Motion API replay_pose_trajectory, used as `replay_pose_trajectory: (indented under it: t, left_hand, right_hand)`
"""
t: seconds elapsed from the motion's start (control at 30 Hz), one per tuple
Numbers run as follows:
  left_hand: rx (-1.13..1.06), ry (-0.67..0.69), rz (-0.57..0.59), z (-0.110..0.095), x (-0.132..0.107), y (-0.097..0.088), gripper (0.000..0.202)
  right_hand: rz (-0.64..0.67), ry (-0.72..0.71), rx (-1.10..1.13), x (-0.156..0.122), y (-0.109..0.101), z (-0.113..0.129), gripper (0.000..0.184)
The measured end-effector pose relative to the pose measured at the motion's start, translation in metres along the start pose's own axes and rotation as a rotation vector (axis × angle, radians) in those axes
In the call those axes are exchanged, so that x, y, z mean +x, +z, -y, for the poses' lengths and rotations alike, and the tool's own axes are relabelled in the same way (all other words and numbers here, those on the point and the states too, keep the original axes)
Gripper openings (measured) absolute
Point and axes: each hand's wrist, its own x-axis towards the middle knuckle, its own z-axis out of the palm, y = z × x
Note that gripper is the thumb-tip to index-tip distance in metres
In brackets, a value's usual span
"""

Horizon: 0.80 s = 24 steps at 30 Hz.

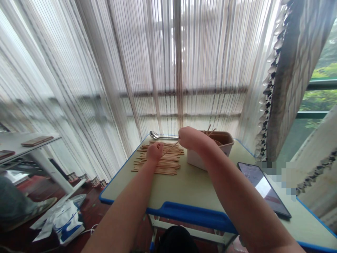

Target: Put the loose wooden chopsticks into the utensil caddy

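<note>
A thin wooden chopstick slants between my two hands above the table. Its upper end runs into my right hand, which is closed around it in front of the bin. The lower end meets my left hand, whose fingers are curled closed on it. Beneath and beside my left hand, several loose chopsticks lie side by side in rows. A light-coloured bin with a brown inside stands partly behind my right forearm, and a few sticks poke out of it.
A metal slotted spoon lies along the table's back edge. To the right rests a tablet. The pale table has a blue rim. Curtains hang close behind. At left are another table, a person's shoe and a plastic bag.
</note>
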Motion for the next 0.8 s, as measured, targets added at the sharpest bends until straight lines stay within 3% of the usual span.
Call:
replay_pose_trajectory:
  t: [0.27, 0.37, 0.5, 0.6, 0.67, 0.8]
  left_hand:
    - [0.075, 0.015, -0.049, -0.001, 0.000, -0.001, 0.044]
    - [0.051, 0.012, -0.064, 0.000, 0.000, -0.002, 0.048]
    - [-0.017, -0.016, -0.074, 0.000, 0.000, -0.002, 0.058]
    - [-0.070, -0.038, -0.091, 0.000, 0.001, -0.001, 0.060]
    - [-0.098, -0.043, -0.084, 0.000, 0.002, -0.001, 0.059]
    - [-0.091, -0.051, -0.058, 0.000, 0.003, 0.001, 0.060]
  right_hand:
    - [-0.119, -0.024, 0.235, 0.001, -0.002, 0.002, 0.021]
    - [-0.170, -0.053, 0.427, 0.011, 0.009, 0.001, 0.017]
    - [-0.142, -0.105, 0.727, 0.030, 0.035, 0.002, 0.014]
    - [-0.142, -0.119, 0.771, 0.037, 0.044, 0.003, 0.015]
    - [-0.238, -0.114, 0.715, 0.034, 0.037, 0.001, 0.019]
    - [-0.604, -0.106, 0.582, 0.007, 0.000, -0.012, 0.030]
